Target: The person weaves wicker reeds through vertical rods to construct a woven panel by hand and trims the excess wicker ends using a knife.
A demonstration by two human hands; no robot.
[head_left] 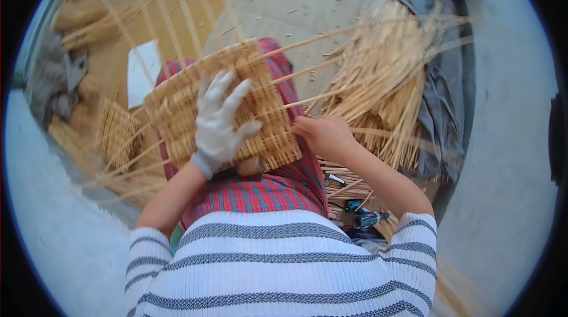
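Observation:
A woven panel of pale strips (263, 101) lies across my lap on red checked cloth (254, 195), with long loose strips sticking out at its far, left and right sides. My left hand (222, 118), in a white glove, rests flat on top of the weave with its fingers spread. At the panel's right edge my bare right hand (325, 136) is closed in a pinch, its fingertips at a strip there. A rounded wooden piece (250, 166) shows at the near edge of the panel, partly hidden.
Loose strips (378, 74) are heaped on grey cloth (444, 116) at the right. Below them lies a blue power tool (368, 219). White paper (142, 74) and a smaller woven piece (117, 133) are at the left. Scraps litter the floor (296, 21).

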